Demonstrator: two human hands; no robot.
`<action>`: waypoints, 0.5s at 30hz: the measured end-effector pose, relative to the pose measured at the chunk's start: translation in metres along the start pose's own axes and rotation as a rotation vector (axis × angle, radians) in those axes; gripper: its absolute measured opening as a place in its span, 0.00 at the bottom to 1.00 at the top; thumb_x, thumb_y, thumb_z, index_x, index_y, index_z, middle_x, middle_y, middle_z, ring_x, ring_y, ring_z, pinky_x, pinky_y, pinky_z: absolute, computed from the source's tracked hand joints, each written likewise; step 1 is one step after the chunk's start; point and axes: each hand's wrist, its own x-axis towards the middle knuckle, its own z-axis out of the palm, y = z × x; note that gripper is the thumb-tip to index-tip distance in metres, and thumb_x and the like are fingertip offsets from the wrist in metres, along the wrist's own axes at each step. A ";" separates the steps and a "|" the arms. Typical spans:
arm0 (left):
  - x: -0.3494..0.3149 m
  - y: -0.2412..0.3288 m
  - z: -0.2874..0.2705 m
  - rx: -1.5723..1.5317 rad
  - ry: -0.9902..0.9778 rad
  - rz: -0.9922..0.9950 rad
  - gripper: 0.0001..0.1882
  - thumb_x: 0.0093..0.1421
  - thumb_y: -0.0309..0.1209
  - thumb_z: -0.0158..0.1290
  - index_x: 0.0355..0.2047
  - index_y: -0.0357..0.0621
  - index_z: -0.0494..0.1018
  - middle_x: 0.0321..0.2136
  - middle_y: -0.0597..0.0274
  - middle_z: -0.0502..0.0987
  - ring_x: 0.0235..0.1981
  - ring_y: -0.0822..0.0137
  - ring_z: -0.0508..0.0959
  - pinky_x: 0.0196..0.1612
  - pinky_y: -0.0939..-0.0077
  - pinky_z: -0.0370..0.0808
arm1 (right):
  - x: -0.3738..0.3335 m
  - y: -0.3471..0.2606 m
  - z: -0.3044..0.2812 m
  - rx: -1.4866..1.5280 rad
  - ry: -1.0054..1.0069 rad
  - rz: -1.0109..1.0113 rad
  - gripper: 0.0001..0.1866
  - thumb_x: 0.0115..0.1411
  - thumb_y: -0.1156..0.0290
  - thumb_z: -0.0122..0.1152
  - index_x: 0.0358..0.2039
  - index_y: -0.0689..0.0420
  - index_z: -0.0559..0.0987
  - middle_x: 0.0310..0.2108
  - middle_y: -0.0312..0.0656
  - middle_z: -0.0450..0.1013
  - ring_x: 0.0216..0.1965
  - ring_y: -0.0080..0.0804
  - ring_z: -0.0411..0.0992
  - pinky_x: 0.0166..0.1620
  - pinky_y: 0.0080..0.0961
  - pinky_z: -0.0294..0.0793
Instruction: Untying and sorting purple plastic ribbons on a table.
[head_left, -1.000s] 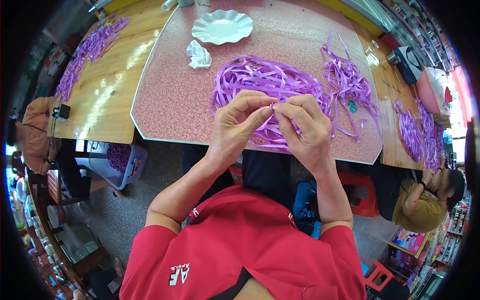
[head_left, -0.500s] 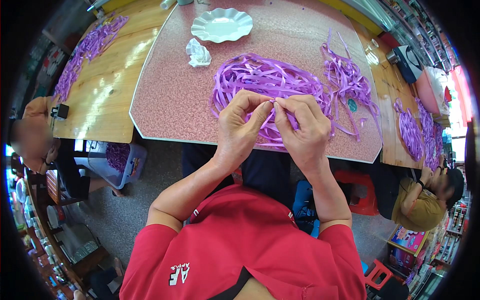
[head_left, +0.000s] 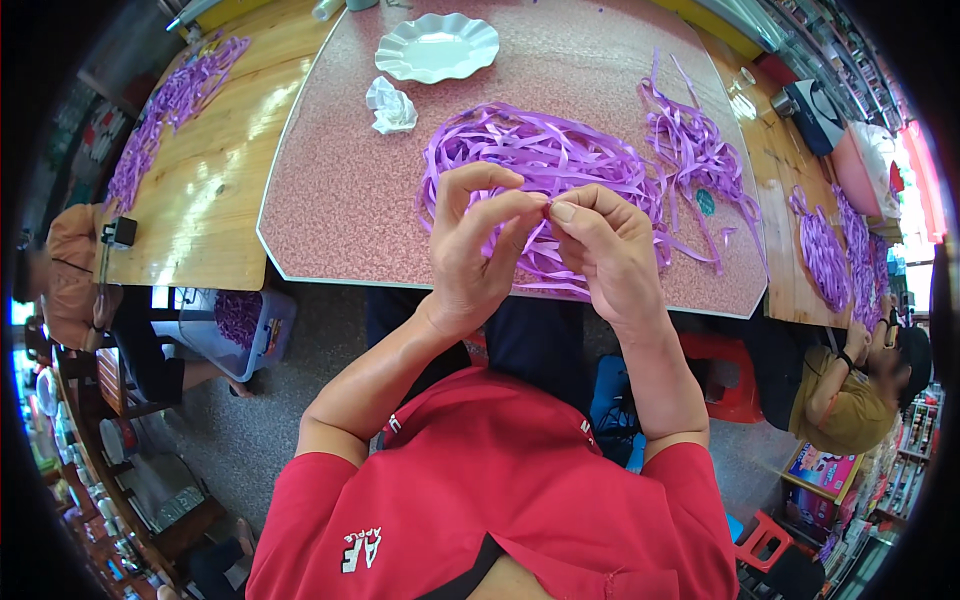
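Observation:
My left hand (head_left: pixel 470 245) and my right hand (head_left: pixel 612 248) meet fingertip to fingertip over the near part of a large purple ribbon heap (head_left: pixel 540 140). Between the pinched thumbs and index fingers shows a tiny dark reddish-purple bit, seemingly part of the purple ribbon; most of it is hidden by the fingers. The left hand's other fingers are loosely bent away from the pinch. Those of the right curl behind its thumb. Loose purple strands show through the gap beneath the hands.
A smaller ribbon tangle (head_left: pixel 690 140) lies at the table's right. Farther back are a scalloped white plate (head_left: pixel 437 62) and a crumpled white tissue (head_left: pixel 391 107). A clear plastic bin (head_left: pixel 265 330) stands on the floor at left. Two people sit at the side tables, left and right.
My fingers have shifted their grip: the left index finger now reaches straight toward the right fingertips, and the left hand has opened out slightly. The ribbon heaps stay in place.

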 end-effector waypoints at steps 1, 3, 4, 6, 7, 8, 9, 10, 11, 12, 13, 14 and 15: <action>0.002 -0.002 -0.003 0.122 -0.049 0.157 0.13 0.51 0.21 0.64 0.38 0.44 0.78 0.38 0.60 0.75 0.43 0.57 0.74 0.46 0.65 0.71 | 0.000 -0.001 -0.002 0.040 -0.020 0.028 0.04 0.63 0.73 0.59 0.35 0.59 0.78 0.24 0.30 0.69 0.18 0.09 0.57 0.20 0.10 0.54; 0.008 -0.002 -0.007 0.220 -0.075 0.229 0.14 0.50 0.22 0.64 0.38 0.47 0.78 0.37 0.62 0.75 0.43 0.58 0.74 0.47 0.63 0.69 | 0.001 -0.004 -0.005 0.081 -0.037 0.054 0.05 0.63 0.72 0.58 0.35 0.59 0.78 0.24 0.30 0.69 0.18 0.09 0.56 0.20 0.10 0.54; 0.010 -0.002 -0.008 0.319 -0.099 0.301 0.15 0.49 0.22 0.64 0.38 0.49 0.78 0.37 0.63 0.75 0.43 0.58 0.74 0.47 0.62 0.68 | 0.001 -0.006 -0.007 0.106 -0.041 0.083 0.04 0.63 0.72 0.59 0.34 0.59 0.78 0.23 0.29 0.69 0.18 0.09 0.56 0.20 0.10 0.54; 0.011 -0.004 -0.009 0.359 -0.107 0.345 0.15 0.48 0.23 0.64 0.37 0.50 0.77 0.37 0.64 0.75 0.43 0.59 0.74 0.48 0.62 0.66 | 0.002 -0.005 -0.009 0.133 -0.041 0.111 0.04 0.63 0.72 0.59 0.34 0.59 0.79 0.23 0.29 0.69 0.17 0.09 0.56 0.20 0.11 0.53; 0.012 -0.004 -0.009 0.402 -0.111 0.388 0.16 0.47 0.23 0.64 0.37 0.51 0.76 0.37 0.65 0.74 0.44 0.59 0.74 0.49 0.61 0.64 | 0.003 -0.004 -0.010 0.098 -0.031 0.094 0.04 0.63 0.72 0.59 0.34 0.59 0.79 0.22 0.29 0.69 0.17 0.09 0.56 0.19 0.11 0.53; 0.012 -0.004 -0.008 0.401 -0.114 0.388 0.16 0.47 0.23 0.64 0.37 0.51 0.76 0.37 0.65 0.74 0.44 0.59 0.74 0.49 0.61 0.64 | 0.004 -0.003 -0.010 0.062 -0.021 0.078 0.04 0.63 0.72 0.59 0.33 0.59 0.79 0.22 0.28 0.68 0.17 0.09 0.55 0.19 0.11 0.52; 0.013 -0.002 -0.007 0.437 -0.135 0.383 0.16 0.47 0.23 0.64 0.36 0.51 0.75 0.37 0.66 0.74 0.43 0.59 0.74 0.49 0.61 0.63 | 0.004 -0.002 -0.010 0.065 -0.019 0.078 0.04 0.63 0.72 0.59 0.33 0.59 0.79 0.22 0.28 0.68 0.17 0.09 0.55 0.19 0.11 0.52; 0.014 -0.001 -0.007 0.475 -0.156 0.377 0.16 0.46 0.24 0.65 0.35 0.51 0.74 0.36 0.66 0.74 0.43 0.60 0.74 0.50 0.61 0.62 | 0.004 -0.003 -0.009 0.012 -0.005 0.052 0.04 0.63 0.72 0.60 0.33 0.59 0.79 0.21 0.28 0.68 0.17 0.09 0.55 0.19 0.11 0.52; 0.015 -0.001 -0.006 0.474 -0.158 0.378 0.16 0.46 0.24 0.65 0.35 0.51 0.74 0.36 0.66 0.74 0.43 0.60 0.74 0.50 0.61 0.62 | 0.004 -0.002 -0.008 -0.042 0.008 0.026 0.04 0.63 0.72 0.60 0.33 0.59 0.79 0.21 0.27 0.68 0.17 0.09 0.55 0.19 0.12 0.52; 0.015 0.000 -0.005 0.470 -0.156 0.364 0.17 0.45 0.23 0.64 0.34 0.50 0.72 0.36 0.66 0.74 0.43 0.60 0.74 0.50 0.61 0.62 | 0.004 -0.002 -0.008 -0.040 0.010 0.026 0.04 0.63 0.72 0.60 0.33 0.59 0.79 0.21 0.27 0.68 0.17 0.09 0.55 0.19 0.12 0.52; 0.016 0.000 -0.004 0.466 -0.153 0.352 0.17 0.44 0.23 0.64 0.34 0.50 0.71 0.35 0.66 0.74 0.43 0.60 0.74 0.50 0.61 0.62 | 0.004 -0.003 -0.008 -0.043 0.001 0.026 0.05 0.63 0.71 0.60 0.33 0.59 0.79 0.21 0.28 0.68 0.17 0.09 0.56 0.19 0.11 0.52; 0.015 0.000 -0.003 0.464 -0.154 0.353 0.17 0.44 0.23 0.64 0.34 0.50 0.71 0.35 0.66 0.74 0.43 0.60 0.74 0.50 0.61 0.62 | 0.003 -0.003 -0.008 -0.047 -0.007 0.027 0.05 0.63 0.71 0.60 0.34 0.59 0.79 0.21 0.28 0.68 0.17 0.09 0.56 0.19 0.11 0.53; 0.014 0.000 -0.002 0.429 -0.141 0.317 0.18 0.43 0.22 0.63 0.34 0.50 0.71 0.35 0.65 0.74 0.42 0.60 0.74 0.49 0.60 0.62 | 0.003 -0.003 -0.008 -0.046 -0.005 0.026 0.05 0.63 0.71 0.60 0.34 0.59 0.79 0.21 0.28 0.68 0.17 0.09 0.56 0.19 0.11 0.53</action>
